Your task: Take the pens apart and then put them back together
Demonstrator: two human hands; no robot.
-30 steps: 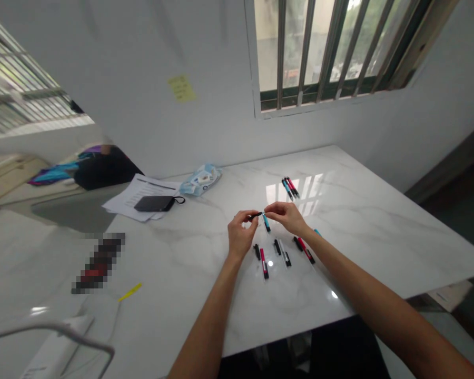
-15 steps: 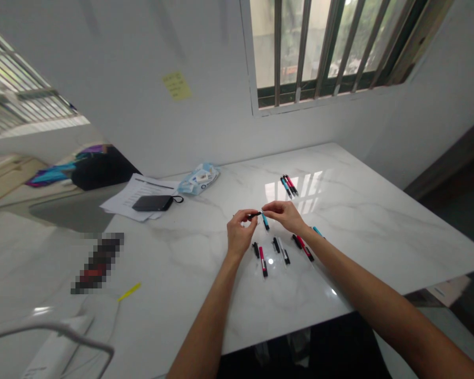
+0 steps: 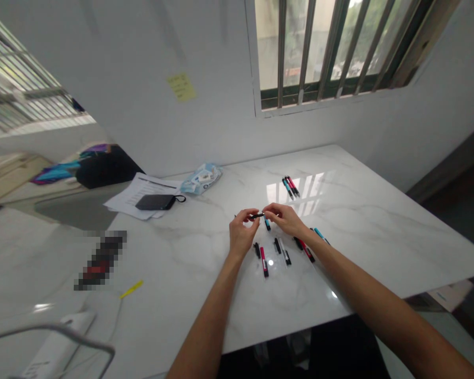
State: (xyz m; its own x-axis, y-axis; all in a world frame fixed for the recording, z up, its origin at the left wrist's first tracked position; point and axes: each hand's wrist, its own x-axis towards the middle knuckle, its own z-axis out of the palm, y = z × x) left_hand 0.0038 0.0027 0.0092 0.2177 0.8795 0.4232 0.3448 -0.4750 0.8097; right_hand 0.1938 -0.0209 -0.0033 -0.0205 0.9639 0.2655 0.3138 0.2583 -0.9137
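Both hands meet above the middle of the white marble table (image 3: 379,231). My left hand (image 3: 242,233) pinches a thin black pen part (image 3: 256,215). My right hand (image 3: 286,218) pinches a blue pen barrel (image 3: 267,223) whose end touches that black part. Below the hands lie loose pen pieces: a red and black pen (image 3: 264,261), a clear and black pen (image 3: 284,253), another red and black pen (image 3: 305,250) and a blue pen (image 3: 319,234) partly under my right forearm.
Three finished pens (image 3: 290,187) lie farther back near the window's reflection. At the back left are a wipes pack (image 3: 201,179), papers (image 3: 136,192) with a black pouch (image 3: 156,202), and a yellow strip (image 3: 131,289) near the left front.
The hands have drawn slightly closer, bringing the black part and blue barrel together. The view shifted a little.
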